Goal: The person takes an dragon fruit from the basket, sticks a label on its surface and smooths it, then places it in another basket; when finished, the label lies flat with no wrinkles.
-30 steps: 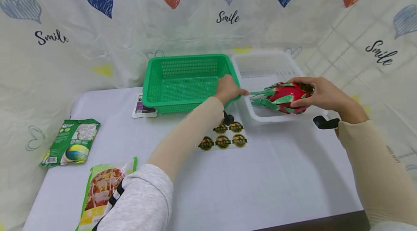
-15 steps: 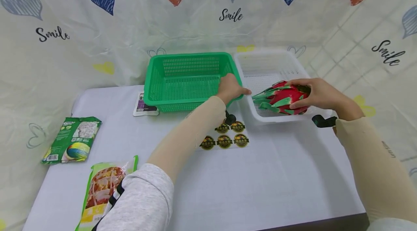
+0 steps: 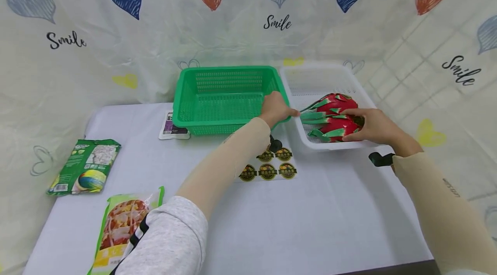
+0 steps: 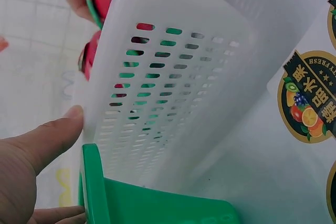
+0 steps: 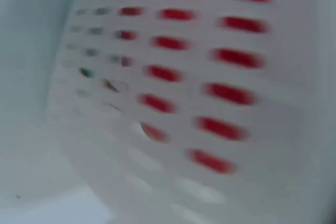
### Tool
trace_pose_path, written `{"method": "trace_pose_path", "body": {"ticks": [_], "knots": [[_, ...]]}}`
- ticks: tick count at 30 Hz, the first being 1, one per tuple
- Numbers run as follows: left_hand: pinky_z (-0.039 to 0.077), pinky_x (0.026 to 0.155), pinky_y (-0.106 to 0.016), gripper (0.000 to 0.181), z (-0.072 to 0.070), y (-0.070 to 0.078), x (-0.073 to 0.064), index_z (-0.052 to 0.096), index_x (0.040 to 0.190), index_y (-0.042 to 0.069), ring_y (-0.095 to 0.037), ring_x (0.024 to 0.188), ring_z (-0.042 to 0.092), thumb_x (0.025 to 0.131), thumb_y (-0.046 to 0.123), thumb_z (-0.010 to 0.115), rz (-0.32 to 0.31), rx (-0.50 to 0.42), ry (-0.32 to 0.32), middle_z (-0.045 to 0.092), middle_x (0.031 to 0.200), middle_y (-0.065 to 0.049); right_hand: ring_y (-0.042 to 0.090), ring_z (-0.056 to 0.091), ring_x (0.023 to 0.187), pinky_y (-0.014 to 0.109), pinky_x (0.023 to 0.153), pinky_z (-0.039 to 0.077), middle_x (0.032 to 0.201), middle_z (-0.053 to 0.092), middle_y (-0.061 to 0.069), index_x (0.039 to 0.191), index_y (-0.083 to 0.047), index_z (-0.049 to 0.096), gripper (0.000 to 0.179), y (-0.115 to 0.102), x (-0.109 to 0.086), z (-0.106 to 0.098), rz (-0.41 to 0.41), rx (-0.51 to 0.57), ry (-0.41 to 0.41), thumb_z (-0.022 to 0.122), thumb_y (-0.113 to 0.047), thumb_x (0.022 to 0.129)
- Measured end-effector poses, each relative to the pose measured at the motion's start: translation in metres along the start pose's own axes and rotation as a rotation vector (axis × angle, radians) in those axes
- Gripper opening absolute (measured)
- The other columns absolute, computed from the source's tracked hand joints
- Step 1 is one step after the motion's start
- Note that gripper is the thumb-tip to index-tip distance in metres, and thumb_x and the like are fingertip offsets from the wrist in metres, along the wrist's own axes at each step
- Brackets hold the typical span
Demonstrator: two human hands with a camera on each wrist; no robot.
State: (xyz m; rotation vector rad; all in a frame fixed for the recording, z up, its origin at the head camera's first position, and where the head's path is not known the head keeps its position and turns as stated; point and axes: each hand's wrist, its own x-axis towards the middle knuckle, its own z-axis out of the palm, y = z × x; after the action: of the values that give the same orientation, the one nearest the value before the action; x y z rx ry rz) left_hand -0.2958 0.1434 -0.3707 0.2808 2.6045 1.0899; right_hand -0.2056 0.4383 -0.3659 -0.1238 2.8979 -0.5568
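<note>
Two dragon fruits lie side by side in the white basket [image 3: 334, 147], their green leaf tips toward the left. My right hand [image 3: 375, 126] grips the stem end of the nearer dragon fruit [image 3: 338, 128], with thumb and fingers on either side. The farther dragon fruit [image 3: 335, 101] lies just behind it. My left hand [image 3: 275, 107] is over the right rim of the green basket [image 3: 217, 128], fingers on its inner side. In the left wrist view the thumb [image 4: 55, 132] touches the white basket's rim. Through slots in the right wrist view, red fruit skin [image 5: 229, 94] shows.
A sheet of round fruit stickers [image 3: 268, 171] lies in front of the baskets. A purple-and-white packet [image 3: 170, 129] sits partly beneath the green basket. Toward the left are a green bag [image 3: 86, 166] and a food packet [image 3: 121, 227], partly covered by my left sleeve.
My right hand has drawn the nearer dragon fruit toward me and lower in the white basket, so the farther one now shows. My left hand has stayed at the rim.
</note>
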Motion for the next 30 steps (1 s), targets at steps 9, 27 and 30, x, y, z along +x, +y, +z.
{"method": "trace_pose_path", "body": {"ticks": [9, 27, 30], "knots": [[0.035, 0.051, -0.025, 0.061, 0.004, 0.005, -0.005, 0.036, 0.063, 0.017, -0.012, 0.054, 0.035, 0.083, 0.04, 0.089, 0.021, -0.009, -0.012, 0.028, 0.058, 0.004, 0.046, 0.046, 0.126, 0.055, 0.094, 0.054, 0.142, 0.054, 0.031, 0.147, -0.009, 0.056, 0.084, 0.01, -0.002, 0.007, 0.002, 0.004, -0.01, 0.091, -0.043, 0.079], [0.036, 0.057, -0.024, 0.062, 0.002, -0.004, -0.002, 0.035, 0.065, 0.017, -0.011, 0.059, 0.035, 0.083, 0.044, 0.088, 0.044, 0.034, -0.018, 0.028, 0.061, 0.004, 0.05, 0.036, 0.135, 0.067, 0.102, 0.05, 0.153, 0.041, 0.032, 0.157, -0.014, 0.044, 0.091, 0.01, 0.004, 0.01, 0.061, 0.073, -0.065, 0.086, -0.047, 0.084], [0.036, 0.055, -0.024, 0.061, 0.004, -0.011, -0.004, 0.037, 0.063, 0.016, -0.011, 0.056, 0.036, 0.085, 0.045, 0.086, 0.065, 0.051, -0.028, 0.03, 0.058, 0.004, 0.049, 0.037, 0.136, 0.066, 0.102, 0.05, 0.154, 0.041, 0.03, 0.158, -0.015, 0.044, 0.092, 0.009, 0.002, 0.016, 0.058, 0.089, -0.049, 0.086, -0.048, 0.083]]}}
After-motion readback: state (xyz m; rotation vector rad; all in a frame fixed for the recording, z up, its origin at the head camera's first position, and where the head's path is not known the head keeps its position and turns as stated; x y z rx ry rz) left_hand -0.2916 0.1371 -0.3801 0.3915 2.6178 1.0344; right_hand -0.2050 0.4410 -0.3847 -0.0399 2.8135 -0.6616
